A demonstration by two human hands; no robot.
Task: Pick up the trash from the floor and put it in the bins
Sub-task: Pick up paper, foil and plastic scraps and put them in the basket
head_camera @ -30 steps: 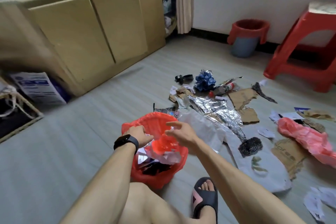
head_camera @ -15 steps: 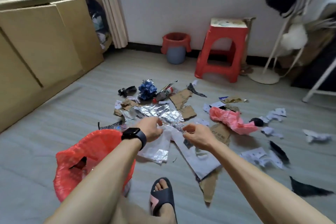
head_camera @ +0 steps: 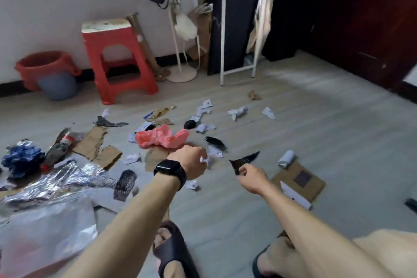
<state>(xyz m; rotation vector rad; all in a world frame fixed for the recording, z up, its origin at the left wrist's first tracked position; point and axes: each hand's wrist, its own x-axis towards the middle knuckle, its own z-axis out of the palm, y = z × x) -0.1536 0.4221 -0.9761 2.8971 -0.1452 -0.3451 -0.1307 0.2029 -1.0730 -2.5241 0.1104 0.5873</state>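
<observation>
My right hand (head_camera: 249, 175) pinches a black scrap (head_camera: 244, 160) just above the floor. My left hand (head_camera: 191, 161), with a black watch on the wrist, is curled around a small white paper scrap (head_camera: 204, 160). Trash lies scattered on the grey floor: a pink plastic bag (head_camera: 161, 139), torn cardboard (head_camera: 94, 142), silver foil (head_camera: 56, 183), a blue crumpled wad (head_camera: 21, 159) and several white paper scraps (head_camera: 237, 112). A grey bin with a red liner (head_camera: 48, 70) stands by the far wall at the left.
A red plastic stool (head_camera: 117, 58) stands next to the bin. A white stand (head_camera: 180, 52) and a white rack (head_camera: 237, 29) are behind it. A flat cardboard envelope (head_camera: 300, 181) lies right of my right hand. My sandalled feet (head_camera: 171, 253) are below.
The view swung right, away from the red-lined bin near my legs. Both hands left the bin and the foil and reached to the scraps farther right, each taking hold of one.
</observation>
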